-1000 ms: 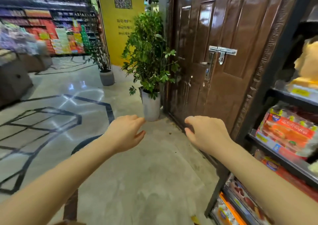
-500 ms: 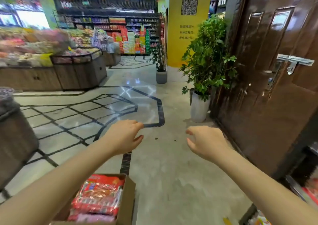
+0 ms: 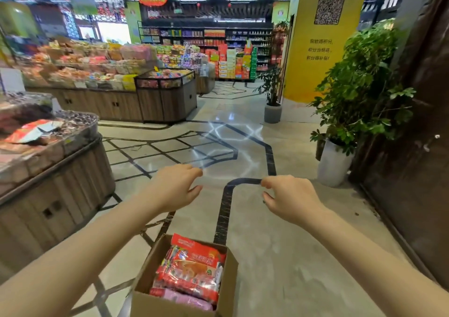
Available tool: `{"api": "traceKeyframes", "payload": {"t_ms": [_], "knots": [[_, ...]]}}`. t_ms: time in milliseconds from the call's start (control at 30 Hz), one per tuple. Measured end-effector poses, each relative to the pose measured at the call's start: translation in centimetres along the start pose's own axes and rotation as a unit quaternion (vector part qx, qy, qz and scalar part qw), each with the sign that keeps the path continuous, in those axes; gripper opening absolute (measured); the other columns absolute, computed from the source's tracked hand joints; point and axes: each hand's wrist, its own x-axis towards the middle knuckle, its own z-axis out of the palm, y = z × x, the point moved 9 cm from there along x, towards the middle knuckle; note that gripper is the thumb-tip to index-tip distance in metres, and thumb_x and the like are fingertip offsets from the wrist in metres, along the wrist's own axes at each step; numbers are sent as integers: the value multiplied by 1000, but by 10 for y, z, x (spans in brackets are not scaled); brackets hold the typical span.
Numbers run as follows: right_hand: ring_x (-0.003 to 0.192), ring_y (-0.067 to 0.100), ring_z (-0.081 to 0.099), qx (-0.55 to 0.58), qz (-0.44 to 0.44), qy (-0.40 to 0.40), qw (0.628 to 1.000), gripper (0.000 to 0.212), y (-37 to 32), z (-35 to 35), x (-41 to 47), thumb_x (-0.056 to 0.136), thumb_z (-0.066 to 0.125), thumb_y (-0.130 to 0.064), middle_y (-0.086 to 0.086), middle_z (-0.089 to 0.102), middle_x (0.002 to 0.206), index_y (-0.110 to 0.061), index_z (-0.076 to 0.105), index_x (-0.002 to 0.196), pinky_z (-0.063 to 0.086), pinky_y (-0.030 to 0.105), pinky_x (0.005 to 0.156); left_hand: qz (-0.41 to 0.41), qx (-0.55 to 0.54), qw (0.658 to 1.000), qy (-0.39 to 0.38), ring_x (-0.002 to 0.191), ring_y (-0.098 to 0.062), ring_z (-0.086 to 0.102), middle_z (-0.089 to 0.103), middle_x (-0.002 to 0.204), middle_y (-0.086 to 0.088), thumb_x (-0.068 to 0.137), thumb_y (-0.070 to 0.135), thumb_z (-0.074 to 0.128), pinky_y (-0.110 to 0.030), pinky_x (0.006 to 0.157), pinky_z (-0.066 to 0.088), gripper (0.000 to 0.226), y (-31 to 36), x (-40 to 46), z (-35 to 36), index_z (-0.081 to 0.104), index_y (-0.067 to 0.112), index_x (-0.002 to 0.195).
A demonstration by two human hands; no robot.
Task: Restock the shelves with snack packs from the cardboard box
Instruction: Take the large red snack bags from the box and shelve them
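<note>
The open brown cardboard box (image 3: 184, 302) stands on the shop floor at the bottom of the view, its top open. It holds shiny red plastic snack packs (image 3: 194, 270) with white writing and a picture of food, piled up to the rim, one leaning against the far wall. A pale pink pack (image 3: 187, 299) lies below them at the near side

Both forearms are bare to the frame edge, and the left hand (image 3: 176, 186) and right hand (image 3: 290, 199) wear no gloves or rings.
</note>
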Motion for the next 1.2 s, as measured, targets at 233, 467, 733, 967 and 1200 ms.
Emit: {"api": "traceKeyframes", "payload": {"t_ms": [233,467,733,967,1200], "knots": [[97,18,63,26,42,18,999,28,-75,54,91,93,44,-34,-5,68,106,-22,59,114,53,33,75,22,20,999,-16,98,-15,57,61,108,4,92,41,44,-35,80,51,29,-132,13,22,54,23,113],[101,18,62,28,78,6,996,29,-114,101,147,92,44,-33,-4,66,111,-24,58,115,52,34,77,59,-5,998,-28,104,-16,56,60,114,1,93,37,45,-29,82,48,35,-206,39,65,53,20,122],[103,16,62,36,111,-47,992,30,-113,179,173,93,43,-32,-4,66,114,-23,58,117,52,33,80,24,-38,995,-84,112,-17,54,57,125,0,94,39,42,-32,89,47,41,-248,55,156,46,21,131],[101,15,63,58,129,-120,983,29,-108,340,159,93,43,-32,-5,66,115,-25,57,118,53,34,80,11,-45,990,-135,106,-20,56,59,119,-2,93,39,42,-34,84,49,40,-259,54,308,47,20,128],[109,17,58,90,127,-150,976,44,-110,537,125,94,42,-29,-4,52,133,-21,38,136,51,32,83,-5,-43,984,-173,106,-25,57,58,121,-4,90,41,44,-39,85,50,41,-256,39,518,47,19,125]]}}
